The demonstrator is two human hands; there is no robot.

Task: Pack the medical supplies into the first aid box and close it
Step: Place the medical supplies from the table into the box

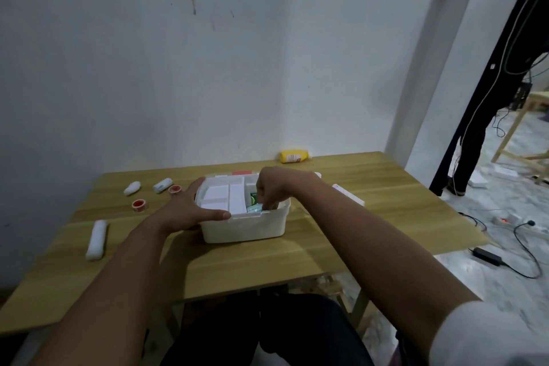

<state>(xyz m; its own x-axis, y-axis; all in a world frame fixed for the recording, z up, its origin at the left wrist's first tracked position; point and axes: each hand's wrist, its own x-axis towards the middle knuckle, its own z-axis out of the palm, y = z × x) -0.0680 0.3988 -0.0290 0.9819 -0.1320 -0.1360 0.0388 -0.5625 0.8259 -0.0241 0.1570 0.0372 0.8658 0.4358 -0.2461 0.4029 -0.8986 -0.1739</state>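
A white first aid box (243,227) stands open in the middle of the wooden table (297,258). My left hand (190,211) rests flat against its left rim, fingers spread. My right hand (274,187) reaches down into the box's right compartment, fingertips pinched on a light blue packet (254,208) beside a green item (253,198). White divider trays fill the left of the box. Left of the box lie a long white bandage roll (96,240), two small white rolls (132,187) (162,185) and two red tape rolls (138,205) (175,189).
A yellow bottle (294,156) lies on its side at the table's far edge by the wall. A white flat piece (349,197), possibly the lid, lies right of the box. Cables and a power adapter (487,255) lie on the floor to the right.
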